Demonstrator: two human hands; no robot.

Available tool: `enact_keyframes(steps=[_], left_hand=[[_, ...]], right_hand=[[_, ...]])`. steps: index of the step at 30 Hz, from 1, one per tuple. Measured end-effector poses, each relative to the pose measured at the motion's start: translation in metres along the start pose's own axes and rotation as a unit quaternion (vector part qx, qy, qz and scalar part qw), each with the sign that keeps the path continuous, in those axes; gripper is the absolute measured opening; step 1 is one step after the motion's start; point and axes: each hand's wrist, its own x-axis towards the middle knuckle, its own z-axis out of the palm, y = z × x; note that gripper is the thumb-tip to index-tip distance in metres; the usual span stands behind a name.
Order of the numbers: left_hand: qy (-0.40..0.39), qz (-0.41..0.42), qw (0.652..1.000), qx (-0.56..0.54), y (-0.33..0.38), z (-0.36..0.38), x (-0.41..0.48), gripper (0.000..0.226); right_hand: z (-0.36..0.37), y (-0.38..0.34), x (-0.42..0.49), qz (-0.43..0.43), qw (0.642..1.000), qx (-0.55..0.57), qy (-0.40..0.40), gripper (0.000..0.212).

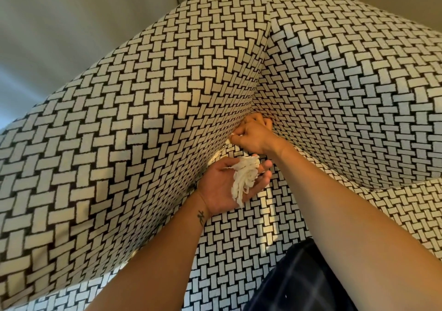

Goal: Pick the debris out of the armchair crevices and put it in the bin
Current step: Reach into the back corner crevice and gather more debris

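My left hand lies palm up, fingers relaxed, cradling a wad of white shreds. My right hand curls into the armchair crevice, pinching another scrap. No bin shows, so I judge the binning is all ahead.

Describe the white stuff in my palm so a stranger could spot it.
On the black-and-cream basket-weave armchair, find the upturned left hand by the crevice. The loose clump of white shredded strips lies across it, far bigger than the white scrap the right hand pinches.
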Motion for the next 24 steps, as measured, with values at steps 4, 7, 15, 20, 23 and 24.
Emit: enact_keyframes(steps=[4, 7, 15, 20, 23, 24], left_hand=[[-0.001, -0.002, 1.0, 0.006, 0.001, -0.001, 0.0, 0.056], [0.002, -0.01, 1.0, -0.001, 0.002, -0.005, -0.001, 0.055], [-0.025, -0.02, 0.999, -0.031, 0.001, 0.001, -0.002, 0.054], [-0.038, -0.036, 0.998, -0.044, 0.002, 0.002, -0.002, 0.056], [-0.034, -0.035, 0.998, -0.048, 0.003, 0.002, -0.002, 0.062], [-0.033, -0.035, 0.998, -0.045, 0.002, 0.002, -0.002, 0.062]], right_hand=[[0.004, 0.006, -0.004, -0.031, 0.998, 0.042, 0.041, 0.023], [0.003, 0.002, -0.003, -0.024, 0.999, 0.018, 0.036, 0.026], [0.002, 0.003, -0.001, 0.014, 1.0, -0.005, -0.007, 0.06], [0.005, 0.007, -0.001, -0.014, 0.999, 0.042, 0.021, 0.034], [0.004, 0.01, -0.003, -0.017, 0.994, 0.103, 0.028, 0.023], [0.003, 0.012, -0.005, -0.014, 0.99, 0.135, 0.025, 0.022]])
